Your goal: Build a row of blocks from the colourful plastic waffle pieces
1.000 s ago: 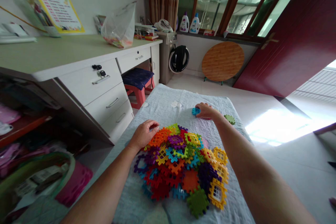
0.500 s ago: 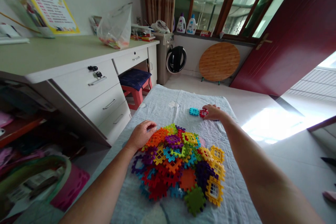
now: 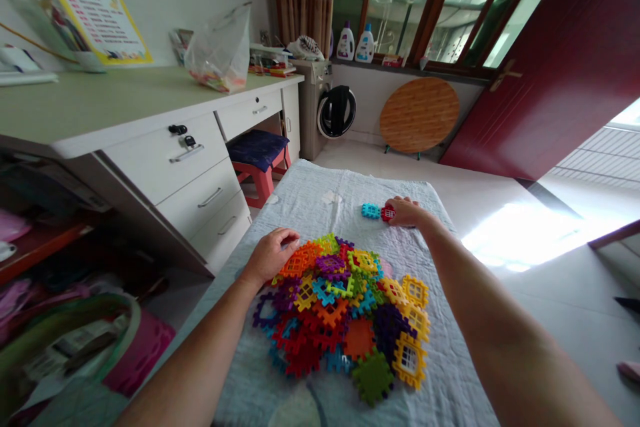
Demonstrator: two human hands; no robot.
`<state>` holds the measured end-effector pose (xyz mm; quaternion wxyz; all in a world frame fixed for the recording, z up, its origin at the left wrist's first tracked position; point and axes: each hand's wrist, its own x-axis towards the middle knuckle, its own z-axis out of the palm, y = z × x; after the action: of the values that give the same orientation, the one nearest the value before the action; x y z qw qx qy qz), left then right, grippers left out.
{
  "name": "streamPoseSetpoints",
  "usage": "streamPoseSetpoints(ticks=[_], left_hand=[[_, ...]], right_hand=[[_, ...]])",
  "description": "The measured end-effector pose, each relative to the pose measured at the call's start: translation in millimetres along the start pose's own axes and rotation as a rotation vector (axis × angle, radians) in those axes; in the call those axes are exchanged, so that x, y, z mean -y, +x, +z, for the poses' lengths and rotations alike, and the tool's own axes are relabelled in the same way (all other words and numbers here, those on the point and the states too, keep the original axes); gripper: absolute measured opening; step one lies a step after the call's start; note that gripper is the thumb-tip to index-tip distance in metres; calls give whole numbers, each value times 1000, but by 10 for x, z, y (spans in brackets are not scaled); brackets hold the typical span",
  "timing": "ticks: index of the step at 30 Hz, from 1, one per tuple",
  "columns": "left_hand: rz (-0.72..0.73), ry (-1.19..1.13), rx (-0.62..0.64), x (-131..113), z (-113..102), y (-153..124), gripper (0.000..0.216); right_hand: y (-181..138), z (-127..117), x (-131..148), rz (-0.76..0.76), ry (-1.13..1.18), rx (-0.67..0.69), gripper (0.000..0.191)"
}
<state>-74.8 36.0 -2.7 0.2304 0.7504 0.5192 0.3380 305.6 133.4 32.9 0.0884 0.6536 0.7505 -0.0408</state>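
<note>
Toward the far right of the cloth, my right hand (image 3: 406, 211) has its fingers closed on a red interlocking building block (image 3: 388, 213) with a white window grid. Just left of it lies a light-blue building block (image 3: 371, 211), side by side with the red one. At the back left of a heaped pile of colourful building blocks (image 3: 330, 311), my left hand (image 3: 274, 253) rests against the orange blocks (image 3: 301, 259), fingers loosely bent and apart, holding nothing. Yellow window blocks (image 3: 410, 359) line the pile's right side, and a green block (image 3: 373, 377) lies at its front.
A pale blue cloth (image 3: 320, 181) covers the surface under the blocks. To the left stand a white desk (image 3: 200, 170) and a pink stool (image 3: 260, 180) with a dark cushion. A pink basket (image 3: 145, 353) is at the lower left. A round wooden board (image 3: 419, 113) leans by the far wall.
Both hands keep almost the same places. The whole view has shifted very slightly; the blocks lie as before.
</note>
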Motion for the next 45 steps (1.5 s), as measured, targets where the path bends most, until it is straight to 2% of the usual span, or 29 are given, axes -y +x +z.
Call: streamPoseSetpoints(ticks=[4,7,11,15,21,25,28,35,37,40,42,45], left_hand=[[-6,-4,-2,-15,-2,1,19],[-3,0,-4,-31,4,0,18],[23,16,4,-45,25,-10,19],[0,-8,20,-57,37,-22,22],[-40,-139,64,-83,11,-45,32],[-49,-154,56,-91,6,-52,34],[-48,-148,66,-84,19,-44,34],[-52,-147,79,-41,47,-20,34],[-54,-147,81,-40,45,-25,34],[-60,-146,78,-57,35,-38,35],[-65,-141,67,-75,29,-44,35],[-66,-136,38,-91,25,-47,34]], right_hand=[[-192,-13,36,2,115,-128,65],[-478,21,141,-90,243,-198,60],[-970,78,381,-284,349,-169,50],[-1354,78,612,-344,450,-125,46],[-1450,178,852,-319,522,-183,46],[-1382,263,931,-347,527,-219,34],[-1362,283,906,-289,582,-281,29],[-1339,397,683,51,764,-434,36],[-1323,454,638,110,698,-420,38],[-1306,514,598,169,478,-382,34],[-1315,509,574,203,358,-391,38],[-1385,414,511,186,335,-423,46]])
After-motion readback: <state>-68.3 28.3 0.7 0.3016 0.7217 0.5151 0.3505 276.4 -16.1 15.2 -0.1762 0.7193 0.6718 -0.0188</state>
